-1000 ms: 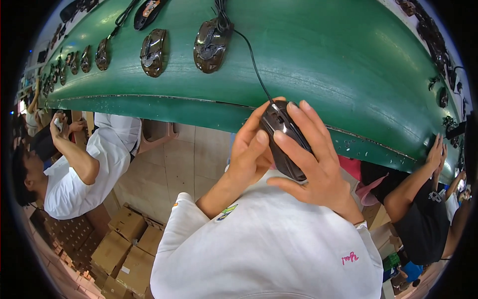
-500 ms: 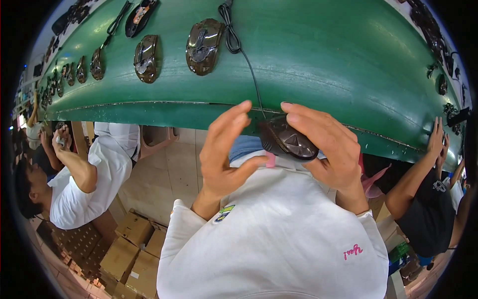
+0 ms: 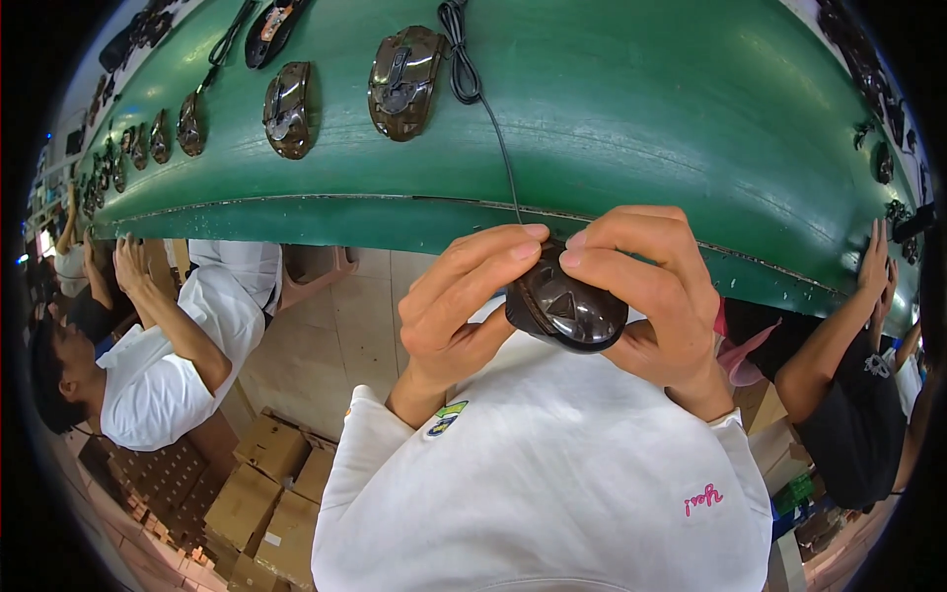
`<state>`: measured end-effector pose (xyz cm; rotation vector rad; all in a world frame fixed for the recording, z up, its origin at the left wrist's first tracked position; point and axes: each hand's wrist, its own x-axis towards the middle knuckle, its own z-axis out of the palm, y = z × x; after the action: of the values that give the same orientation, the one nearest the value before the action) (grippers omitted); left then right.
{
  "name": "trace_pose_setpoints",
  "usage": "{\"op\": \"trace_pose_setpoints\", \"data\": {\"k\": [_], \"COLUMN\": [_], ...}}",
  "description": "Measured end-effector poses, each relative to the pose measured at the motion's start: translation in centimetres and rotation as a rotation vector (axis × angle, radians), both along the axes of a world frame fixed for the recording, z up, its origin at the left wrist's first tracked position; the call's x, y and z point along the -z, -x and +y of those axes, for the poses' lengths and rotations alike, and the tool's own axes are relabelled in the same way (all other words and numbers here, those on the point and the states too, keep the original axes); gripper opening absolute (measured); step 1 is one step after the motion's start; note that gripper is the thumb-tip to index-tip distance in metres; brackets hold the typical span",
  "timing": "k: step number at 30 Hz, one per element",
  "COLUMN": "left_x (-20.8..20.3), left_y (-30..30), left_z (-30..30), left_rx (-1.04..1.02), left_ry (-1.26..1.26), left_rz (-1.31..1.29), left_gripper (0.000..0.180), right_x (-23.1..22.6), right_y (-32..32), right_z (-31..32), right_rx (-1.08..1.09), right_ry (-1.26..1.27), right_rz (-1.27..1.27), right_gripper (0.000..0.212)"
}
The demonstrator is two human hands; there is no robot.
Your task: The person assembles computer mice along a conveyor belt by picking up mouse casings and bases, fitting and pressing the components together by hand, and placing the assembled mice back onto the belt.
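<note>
A dark, glossy computer mouse is held in front of my body, just off the near edge of the green bench. My left hand grips its left side, fingertips on the cable end and thumb low behind it. From the right, my right hand wraps it, with fingers over the top and thumb beneath. The mouse's black cable runs up onto the bench and ends in a tied coil. Its underside is hidden from me.
On the green bench lie a brown translucent mouse shell, another shell and an opened mouse, with several more at far left. Co-workers sit at left and right. Cardboard boxes stand on the floor.
My left hand has come in from beside the mouse and closed on it. The mouse has turned and moved slightly toward me. The left co-worker's hands have shifted.
</note>
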<state>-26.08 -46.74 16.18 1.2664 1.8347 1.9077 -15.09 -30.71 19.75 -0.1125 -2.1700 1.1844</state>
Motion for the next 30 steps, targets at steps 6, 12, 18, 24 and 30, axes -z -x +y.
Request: {"op": "trace_pose_setpoints", "data": {"k": [6, 12, 18, 24, 30], "left_x": [0.0, -0.5, -0.3, -0.6, -0.3], "left_y": [0.2, 0.5, 1.0, 1.2, 1.1], "left_z": [0.0, 0.1, -0.2, 0.1, 0.2], "left_rx": [0.006, 0.021, 0.019, -0.001, -0.023], "left_ry": [0.024, 0.009, -0.015, -0.023, -0.001], "left_rz": [0.014, 0.019, 0.074, 0.148, 0.187], "left_gripper": [0.045, 0.042, 0.039, 0.037, 0.037], "right_x": [-0.3, -0.5, -0.7, -0.6, -0.3], "right_y": [0.1, 0.1, 0.6, 1.0, 0.3], "right_z": [0.1, 0.0, 0.1, -0.2, 0.3], "right_rx": [0.003, -0.004, -0.034, -0.017, -0.059], "right_ry": [-0.03, -0.06, -0.035, 0.005, -0.049], "right_rz": [-0.043, -0.009, -0.018, -0.003, -0.037], "right_gripper": [0.043, 0.033, 0.027, 0.027, 0.032]}}
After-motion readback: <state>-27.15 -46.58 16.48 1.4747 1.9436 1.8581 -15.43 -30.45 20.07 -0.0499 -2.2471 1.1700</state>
